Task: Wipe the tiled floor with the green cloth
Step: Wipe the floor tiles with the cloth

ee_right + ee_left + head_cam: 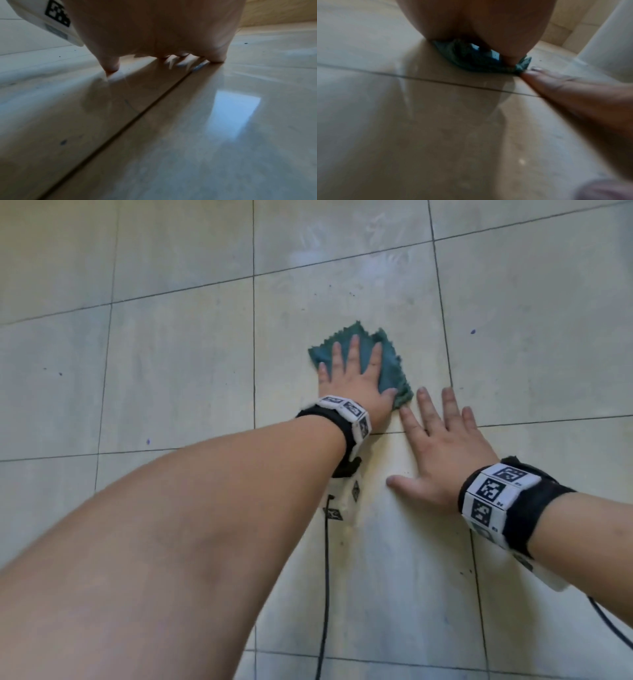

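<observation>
Glossy beige tiled floor (178, 344), dark grout, specks

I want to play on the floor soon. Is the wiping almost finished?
Not yet. Pale smeary streaks on the far tile of the beige tiled floor suggest some wiping there. The left hand presses the green cloth flat, while the right hand rests on the tile. Dark specks and small blue spots still show on surrounding tiles.

Right hand (154, 33): lying flat, fingers spread, fingertips (112, 66) pressing the glossy tiled floor (223, 135). Dark grout line (120, 131) running diagonally beneath it. White wrist band (51, 21) with black marker showing at upper left.
</observation>
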Tool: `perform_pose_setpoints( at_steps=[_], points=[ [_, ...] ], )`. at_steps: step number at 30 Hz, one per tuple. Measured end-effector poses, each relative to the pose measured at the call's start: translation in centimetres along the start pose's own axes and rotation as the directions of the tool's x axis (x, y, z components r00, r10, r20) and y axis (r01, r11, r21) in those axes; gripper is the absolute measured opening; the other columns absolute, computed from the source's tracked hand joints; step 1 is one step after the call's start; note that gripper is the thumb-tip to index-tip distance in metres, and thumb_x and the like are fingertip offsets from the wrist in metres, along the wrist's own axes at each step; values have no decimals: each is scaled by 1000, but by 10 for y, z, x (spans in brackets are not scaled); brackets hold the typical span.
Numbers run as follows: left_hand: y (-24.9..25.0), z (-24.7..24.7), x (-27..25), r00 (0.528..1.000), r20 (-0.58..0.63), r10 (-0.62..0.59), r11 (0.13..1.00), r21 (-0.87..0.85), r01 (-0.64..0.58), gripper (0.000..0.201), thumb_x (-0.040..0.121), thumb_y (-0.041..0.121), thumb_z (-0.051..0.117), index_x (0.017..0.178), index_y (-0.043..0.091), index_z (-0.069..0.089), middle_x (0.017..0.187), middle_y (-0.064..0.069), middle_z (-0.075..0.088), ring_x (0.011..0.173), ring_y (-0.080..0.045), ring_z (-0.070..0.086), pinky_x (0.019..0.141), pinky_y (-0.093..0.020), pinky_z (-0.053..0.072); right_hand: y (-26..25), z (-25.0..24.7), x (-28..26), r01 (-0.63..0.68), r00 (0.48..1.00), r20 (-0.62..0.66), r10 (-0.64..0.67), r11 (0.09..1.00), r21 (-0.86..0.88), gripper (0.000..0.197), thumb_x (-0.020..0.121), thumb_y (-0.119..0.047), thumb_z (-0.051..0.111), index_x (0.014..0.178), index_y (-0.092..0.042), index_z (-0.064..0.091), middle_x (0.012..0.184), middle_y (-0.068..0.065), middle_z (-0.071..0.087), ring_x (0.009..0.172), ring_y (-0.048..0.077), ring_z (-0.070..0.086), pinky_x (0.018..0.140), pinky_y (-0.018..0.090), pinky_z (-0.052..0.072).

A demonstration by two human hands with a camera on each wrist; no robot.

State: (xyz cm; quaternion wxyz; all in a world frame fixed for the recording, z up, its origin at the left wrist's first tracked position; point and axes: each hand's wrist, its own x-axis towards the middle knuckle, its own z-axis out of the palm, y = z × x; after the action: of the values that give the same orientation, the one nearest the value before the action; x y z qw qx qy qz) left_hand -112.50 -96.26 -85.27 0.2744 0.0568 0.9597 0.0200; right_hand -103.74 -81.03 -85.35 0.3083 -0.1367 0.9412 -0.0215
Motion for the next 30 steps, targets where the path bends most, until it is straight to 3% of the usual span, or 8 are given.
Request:
perform_pose_setpoints(
  at_steps=[5,9,12,15,18,21,27,30],
  points=[
    [-39,-3,-1,992,-18,-124,992,-40,123,74,100,58,28,156,32,-14,162,-3,-25,149,-31,-19,120,-50,-5,0,-2,0,-4,1000,5,5,1000,-5,114,78,-85,35,153,-25,-27,159,9,-35,145,40,-30,122,55,-4],
    [-135,-13,-14,896,30,-443,887,-128,443,75,101,58,28,157,29,-12,164,-7,-19,150,-34,-12,120,-53,2,0,-2,-1,-4,1000,13,3,1000,10,115,77,-84,36,152,-26,-28,158,8,-36,144,39,-32,122,55,-4],
    [-155,-3,-28,855,21,-518,845,-144,515,73,102,56,27,157,27,-11,164,-9,-17,150,-35,-10,121,-53,4,0,0,1,-1,1000,14,1,1000,7,115,77,-85,35,151,-26,-30,157,8,-37,144,40,-33,122,56,-4],
    [-119,11,-37,906,-17,-422,906,-55,421,73,103,54,26,157,25,-12,163,-11,-17,150,-37,-12,120,-53,2,0,1,-2,6,1000,1,-6,1000,5,113,77,-84,33,150,-26,-31,157,8,-37,144,39,-32,122,56,-4],
    [-61,22,-54,977,12,-213,977,-3,213,75,102,54,28,156,26,-16,161,-10,-25,149,-35,-19,120,-52,-4,-2,-3,-5,6,1000,-12,-5,1000,2,113,76,-83,32,152,-26,-30,157,8,-37,145,39,-31,122,56,-2],
    [-9,45,-80,998,35,-61,998,-10,61,77,100,54,30,155,29,-18,159,-8,-32,146,-33,-27,118,-51,-12,-3,-8,-7,10,1000,24,-9,1000,-19,114,75,-85,31,152,-26,-28,158,8,-35,146,40,-29,122,56,1],
    [6,90,-145,997,81,8,1000,2,-8,77,98,56,29,154,31,-18,158,-5,-34,145,-29,-31,120,-52,-10,3,-21,-15,95,987,138,-76,986,-135,137,65,-91,52,152,-25,-29,158,9,-36,147,40,-26,123,53,2],
    [-28,99,-169,994,91,-59,998,-22,61,76,99,58,28,154,33,-19,159,-3,-33,146,-27,-29,121,-49,-9,0,-20,-25,89,987,144,-71,988,-127,138,65,-86,60,152,-25,-28,159,7,-35,148,36,-24,123,52,4]
  ],
)
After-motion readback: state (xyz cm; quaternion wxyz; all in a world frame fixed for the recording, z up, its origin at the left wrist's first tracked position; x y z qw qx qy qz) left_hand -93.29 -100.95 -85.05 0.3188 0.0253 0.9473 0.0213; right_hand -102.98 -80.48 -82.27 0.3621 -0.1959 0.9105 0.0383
